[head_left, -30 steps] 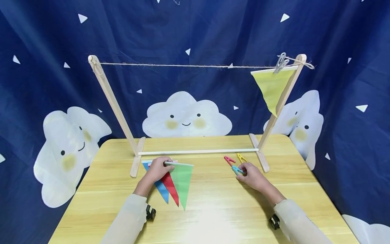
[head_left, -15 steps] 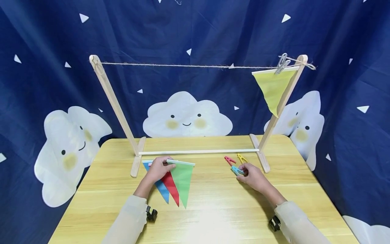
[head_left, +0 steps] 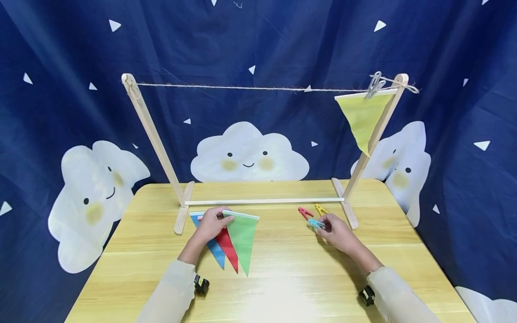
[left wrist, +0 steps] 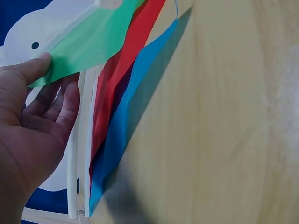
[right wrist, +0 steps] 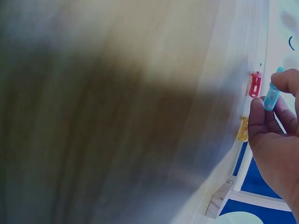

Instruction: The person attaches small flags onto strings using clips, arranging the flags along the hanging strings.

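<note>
My left hand [head_left: 212, 223] pinches the white top edge of a green pennant [head_left: 241, 237], lifting it off a red pennant [head_left: 227, 249] and a blue pennant [head_left: 212, 249] that lie fanned on the wooden table [head_left: 282, 278]. The left wrist view shows the thumb on the green pennant [left wrist: 88, 44] above the red pennant [left wrist: 122, 79] and the blue pennant [left wrist: 124, 126]. My right hand [head_left: 337, 231] pinches a blue clothespin [head_left: 314, 223], raised slightly off the table. The blue clothespin [right wrist: 271, 95] sits between thumb and fingertip.
A wooden stand [head_left: 155, 139] with a twine line [head_left: 250, 88] spans the table's back. A yellow pennant [head_left: 361, 117] hangs at its right end from a grey clip [head_left: 374, 84]. A red clothespin [head_left: 304, 211] and a yellow clothespin [head_left: 321, 209] lie near the right foot.
The right hand has lifted the blue clothespin a little off the table. The left hand keeps its hold on the green pennant, barely shifted.
</note>
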{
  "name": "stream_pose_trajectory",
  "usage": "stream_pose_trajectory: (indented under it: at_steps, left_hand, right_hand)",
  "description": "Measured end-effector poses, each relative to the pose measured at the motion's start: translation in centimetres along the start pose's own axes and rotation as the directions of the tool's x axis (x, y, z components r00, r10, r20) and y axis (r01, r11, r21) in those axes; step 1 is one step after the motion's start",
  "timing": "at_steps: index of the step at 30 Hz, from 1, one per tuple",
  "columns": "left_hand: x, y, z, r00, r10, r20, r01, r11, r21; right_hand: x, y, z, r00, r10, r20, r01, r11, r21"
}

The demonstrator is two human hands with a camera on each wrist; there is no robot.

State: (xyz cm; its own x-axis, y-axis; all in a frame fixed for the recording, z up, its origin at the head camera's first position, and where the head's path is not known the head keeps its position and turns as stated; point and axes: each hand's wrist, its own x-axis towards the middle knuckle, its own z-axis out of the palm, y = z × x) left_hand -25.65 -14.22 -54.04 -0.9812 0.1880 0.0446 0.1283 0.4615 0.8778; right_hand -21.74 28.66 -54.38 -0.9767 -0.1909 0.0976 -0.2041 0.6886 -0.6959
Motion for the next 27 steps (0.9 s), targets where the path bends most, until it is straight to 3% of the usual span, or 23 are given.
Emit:
stream_pose_trajectory:
  at_steps: [7, 16, 27]
  left_hand:
    - [-0.3, 0.4, 0.0, 1.0, 0.005, -0.002, -0.005, 1.0, 0.0]
    - [-0.7, 1.2, 0.2, 1.0, 0.014, -0.016, -0.014, 1.0, -0.006]
    - [-0.9, 2.0, 0.3, 0.999, 0.033, -0.031, -0.035, 0.998, -0.049]
  right_hand:
    - [0.1, -0.3, -0.4, 0.996, -0.039, -0.081, 0.039, 0.999, -0.007]
    - [0.2, -0.7, -0.9, 0.973, -0.076, -0.219, 0.08, 0.997, 0.01]
    - [0.3, -1.9, -1.6, 0.963, -0.1, -0.249, 0.124, 0.989, 0.084]
